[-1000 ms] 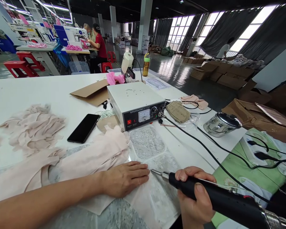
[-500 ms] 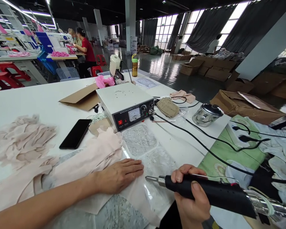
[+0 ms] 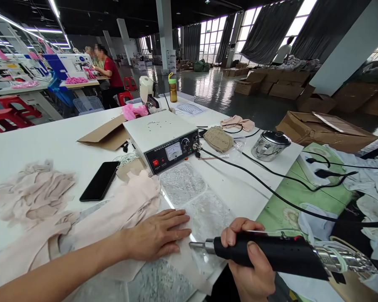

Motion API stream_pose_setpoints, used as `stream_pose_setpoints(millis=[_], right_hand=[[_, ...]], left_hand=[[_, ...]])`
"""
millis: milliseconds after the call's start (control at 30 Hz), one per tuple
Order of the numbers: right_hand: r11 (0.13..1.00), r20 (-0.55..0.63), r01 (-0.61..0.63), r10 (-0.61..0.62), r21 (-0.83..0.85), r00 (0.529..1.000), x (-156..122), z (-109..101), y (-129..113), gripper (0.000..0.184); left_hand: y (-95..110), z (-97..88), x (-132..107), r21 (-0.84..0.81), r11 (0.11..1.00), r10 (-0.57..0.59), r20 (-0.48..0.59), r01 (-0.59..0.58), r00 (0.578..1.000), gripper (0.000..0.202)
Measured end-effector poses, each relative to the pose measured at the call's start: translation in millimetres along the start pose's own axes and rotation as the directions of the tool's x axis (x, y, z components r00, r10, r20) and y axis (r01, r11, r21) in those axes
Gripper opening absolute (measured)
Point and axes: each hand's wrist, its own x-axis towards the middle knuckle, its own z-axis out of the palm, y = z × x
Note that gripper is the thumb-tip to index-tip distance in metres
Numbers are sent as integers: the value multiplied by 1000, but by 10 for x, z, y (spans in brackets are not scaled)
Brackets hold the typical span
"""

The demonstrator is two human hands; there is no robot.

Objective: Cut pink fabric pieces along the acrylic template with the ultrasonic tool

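My left hand lies flat on a piece of pale pink fabric, fingers stretched out and thumb a little apart. Its fingertips reach onto the grey marble-patterned sheet beneath. In my right hand is a black handheld ultrasonic welder, with fingers and thumb wrapped round its barrel. The welder's metal tip points left and is at the fabric's edge, just right of my left hand; whether it touches is hard to tell. More pink fabric strips lie beyond my left forearm.
The control box stands behind, its black cable running right to the welder. A phone and a heap of fabric strips lie left. A lidded metal cup stands near the table's right edge. Beyond it is a power strip.
My left thumb and fingers have spread slightly on the fabric. The welder in my right hand has shifted a little left and its tip slightly lower. The whole view has moved slightly.
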Motion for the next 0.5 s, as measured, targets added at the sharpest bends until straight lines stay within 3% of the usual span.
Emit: stream_pose_setpoints(millis=[267, 500], right_hand=[[1000, -13, 5, -6, -24, 1000, 63, -18, -13, 11], [988, -82, 132, -138, -75, 987, 215, -9, 119, 11]], left_hand=[[-12, 24, -28, 12, 1000, 9, -27, -8, 1000, 43], [-31, 90, -42, 22, 1000, 11, -33, -10, 999, 42]])
